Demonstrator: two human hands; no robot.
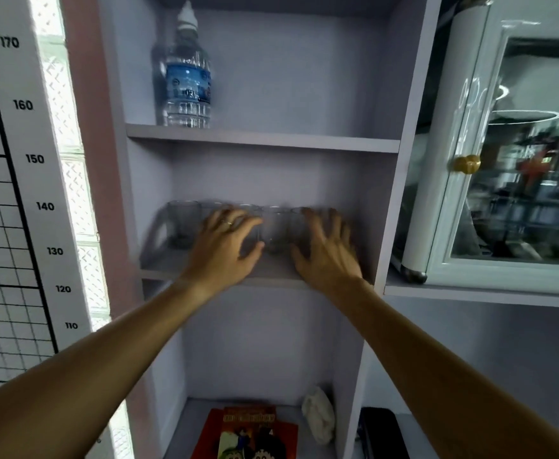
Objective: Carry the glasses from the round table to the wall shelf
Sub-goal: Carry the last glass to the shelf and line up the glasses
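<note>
Several small clear glasses (182, 223) stand in a row on the middle board of the pale wall shelf (159, 265), blurred by motion. My left hand (223, 246) is spread in front of the glasses left of the row's middle, fingers straight, a ring on one finger. My right hand (326, 248) is spread before the right end of the row, fingers extended. Neither hand plainly grips a glass; one glass (275, 231) shows between the two hands. The glasses behind the hands are partly hidden.
A water bottle (187, 71) stands on the board above. Below lie a picture book (251, 435) and a crumpled white cloth (318, 415). A white glass-door cabinet (503, 154) sits to the right, a height chart (30, 160) to the left.
</note>
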